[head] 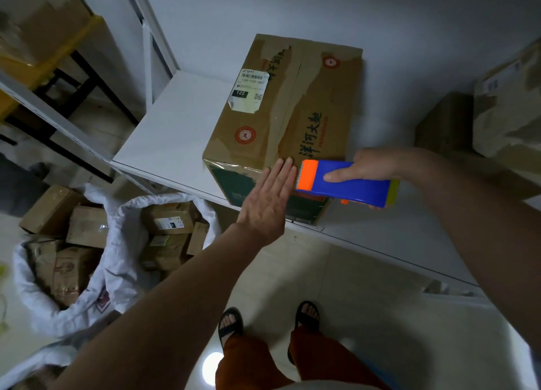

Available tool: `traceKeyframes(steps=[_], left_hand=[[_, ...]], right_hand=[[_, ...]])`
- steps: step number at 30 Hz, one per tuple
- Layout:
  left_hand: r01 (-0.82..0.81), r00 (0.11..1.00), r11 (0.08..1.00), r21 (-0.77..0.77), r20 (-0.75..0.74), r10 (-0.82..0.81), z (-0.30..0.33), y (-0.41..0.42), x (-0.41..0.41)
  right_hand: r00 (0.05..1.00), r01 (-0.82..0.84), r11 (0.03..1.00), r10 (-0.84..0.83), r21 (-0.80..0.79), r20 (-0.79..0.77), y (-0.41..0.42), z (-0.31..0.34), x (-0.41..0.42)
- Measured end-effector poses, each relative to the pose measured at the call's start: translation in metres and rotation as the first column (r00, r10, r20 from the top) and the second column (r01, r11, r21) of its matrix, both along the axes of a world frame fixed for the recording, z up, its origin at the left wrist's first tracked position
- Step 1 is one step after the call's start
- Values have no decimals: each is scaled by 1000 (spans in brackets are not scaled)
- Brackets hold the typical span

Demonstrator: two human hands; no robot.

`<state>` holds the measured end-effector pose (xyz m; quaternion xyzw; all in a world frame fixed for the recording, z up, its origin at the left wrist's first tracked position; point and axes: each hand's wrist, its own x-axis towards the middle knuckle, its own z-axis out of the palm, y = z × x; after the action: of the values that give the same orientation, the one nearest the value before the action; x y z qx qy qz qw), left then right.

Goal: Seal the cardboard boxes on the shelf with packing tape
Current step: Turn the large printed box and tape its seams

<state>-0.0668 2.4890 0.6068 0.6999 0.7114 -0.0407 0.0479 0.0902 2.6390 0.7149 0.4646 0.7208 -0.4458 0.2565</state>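
Cardboard box (pixel 281 117) on white shelf (pixel 164 132), left hand (pixel 270 196) flat — fingers extended, right hand (pixel 377 165) gripping tape dispenser (pixel 348 184).

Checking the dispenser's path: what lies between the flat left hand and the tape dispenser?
In the head view, only a narrow strip of the cardboard box top shows between the left hand and the tape dispenser; nothing else lies there.

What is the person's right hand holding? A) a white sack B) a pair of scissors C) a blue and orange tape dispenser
C: the right hand grips the blue and orange tape dispenser at the near end of the brown cardboard box.
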Motion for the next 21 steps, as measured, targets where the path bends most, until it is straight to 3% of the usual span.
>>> traceKeyframes(steps=[7, 10, 16, 18, 21], left_hand=[[-3, 997, 1000, 24, -83, 5, -3, -1, 3], [-16, 998, 999, 40, -62, 18, -4, -2, 4], [-127, 983, 983, 131, 146, 107, 6, 6, 22], [-44, 991, 995, 87, 130, 33, 10, 13, 34], [39, 999, 999, 10, -6, -38, 3, 15, 40]], right_hand=[[998, -50, 997, 47, 63, 48, 10, -10, 28], [999, 3, 1000, -4, 26, 45, 16, -13, 51], [1000, 1, 1000, -1, -7, 31, 19, -11, 54], [999, -13, 1000, 13, -15, 31, 20, -11, 55], [1000, -7, 999, 7, -35, 16, 17, -12, 57]])
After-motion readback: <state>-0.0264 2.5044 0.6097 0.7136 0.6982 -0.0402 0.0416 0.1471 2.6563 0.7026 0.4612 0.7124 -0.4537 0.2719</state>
